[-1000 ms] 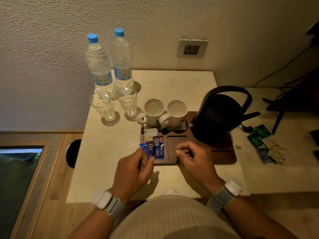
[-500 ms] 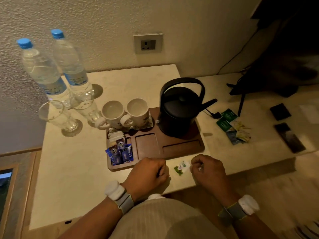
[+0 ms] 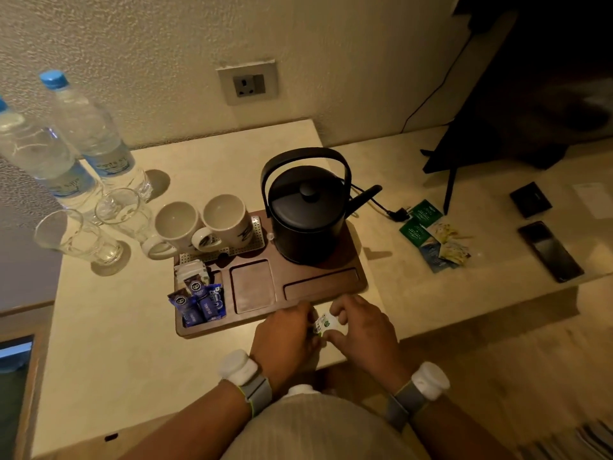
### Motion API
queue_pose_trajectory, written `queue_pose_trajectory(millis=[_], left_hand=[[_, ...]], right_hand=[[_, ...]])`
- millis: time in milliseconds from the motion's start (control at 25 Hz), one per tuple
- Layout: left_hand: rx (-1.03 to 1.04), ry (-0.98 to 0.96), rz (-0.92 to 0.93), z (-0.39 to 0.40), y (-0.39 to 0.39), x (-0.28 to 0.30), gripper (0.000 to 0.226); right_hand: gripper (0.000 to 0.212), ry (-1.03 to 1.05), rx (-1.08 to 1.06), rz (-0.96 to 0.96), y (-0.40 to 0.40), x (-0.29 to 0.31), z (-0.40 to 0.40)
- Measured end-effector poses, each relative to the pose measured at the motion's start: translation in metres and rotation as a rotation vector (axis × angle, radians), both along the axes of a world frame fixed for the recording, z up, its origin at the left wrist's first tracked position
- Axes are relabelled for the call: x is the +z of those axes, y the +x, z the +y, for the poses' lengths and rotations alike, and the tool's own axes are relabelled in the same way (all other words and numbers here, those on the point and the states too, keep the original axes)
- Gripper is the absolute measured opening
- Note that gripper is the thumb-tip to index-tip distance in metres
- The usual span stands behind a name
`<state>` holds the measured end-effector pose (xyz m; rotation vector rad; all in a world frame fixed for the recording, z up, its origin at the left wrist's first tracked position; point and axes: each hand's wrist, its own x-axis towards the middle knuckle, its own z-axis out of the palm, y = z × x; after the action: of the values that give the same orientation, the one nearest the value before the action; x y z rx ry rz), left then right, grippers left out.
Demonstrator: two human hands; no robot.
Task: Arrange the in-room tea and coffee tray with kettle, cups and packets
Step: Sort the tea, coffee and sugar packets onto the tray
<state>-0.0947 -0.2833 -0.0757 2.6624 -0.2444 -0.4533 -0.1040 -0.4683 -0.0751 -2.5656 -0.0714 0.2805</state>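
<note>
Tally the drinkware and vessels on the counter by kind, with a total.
Clear plastic water bottles with blue caps: 2
Clear drinking glasses: 2
White ceramic mugs: 2
Black electric kettle with hoop handle: 1
Total: 7

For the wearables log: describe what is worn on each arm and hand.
Left hand and right hand are bare, without gloves or sleeves. Each wrist carries a grey strap with a rounded white module: left band, right band. The left strap shows a yellow-green edge.
</note>
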Motion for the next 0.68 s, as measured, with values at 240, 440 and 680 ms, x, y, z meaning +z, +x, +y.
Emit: queue_pose_trajectory(millis=[240, 440, 680], left_hand=[[0.04, -0.064, -0.057, 0.0, -0.021, -0.004, 0.042], [-0.062, -0.17, 0.022, -0.043, 0.003, 0.028, 0.041], [-0.279, -0.231, -0.022, -0.164, 0.09, 0.039, 0.044]], right_hand=[[0.033, 0.335, -0.079, 0.125, 0.001, -0.001, -0.025], [0.01, 0.591, -0.32, 0.173, 0.017, -0.003, -0.074], [0.019, 0.331, -0.508, 0.025, 0.071, -0.023, -0.165]])
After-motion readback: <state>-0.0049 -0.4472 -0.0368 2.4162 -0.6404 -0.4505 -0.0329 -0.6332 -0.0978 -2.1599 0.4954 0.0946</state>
